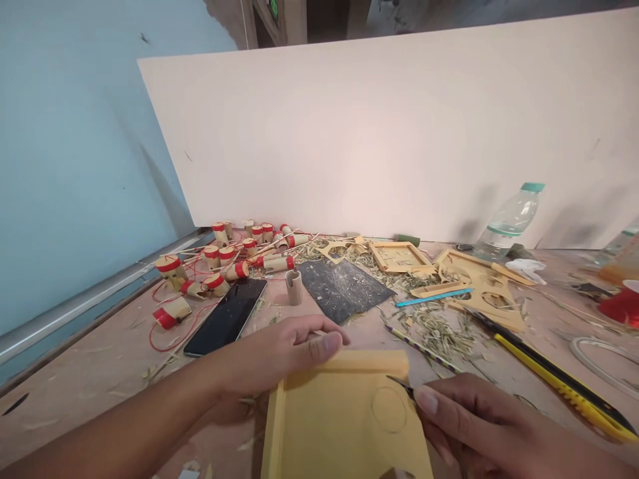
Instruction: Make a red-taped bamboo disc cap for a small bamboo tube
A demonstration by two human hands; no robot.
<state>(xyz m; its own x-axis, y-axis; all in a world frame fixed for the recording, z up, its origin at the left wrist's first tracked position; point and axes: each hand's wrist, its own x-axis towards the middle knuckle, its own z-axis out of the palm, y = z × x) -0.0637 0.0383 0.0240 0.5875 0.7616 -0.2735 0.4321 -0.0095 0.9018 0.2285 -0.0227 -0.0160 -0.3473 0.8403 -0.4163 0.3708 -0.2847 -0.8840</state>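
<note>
A yellow board lies flat on the table close to me, with a circle drawn near its right side. My left hand presses on the board's far left corner, fingers curled over the edge. In my right hand I pinch a thin dark blade, and its tip touches the top of the drawn circle. Most of the blade's handle is hidden inside my fingers.
A black phone, a dark sanding sheet, a small bamboo tube and several red-banded bamboo pieces lie beyond. Cut yellow frames, shavings, a striped pencil, a yellow-black knife and a water bottle sit right. A white panel stands behind.
</note>
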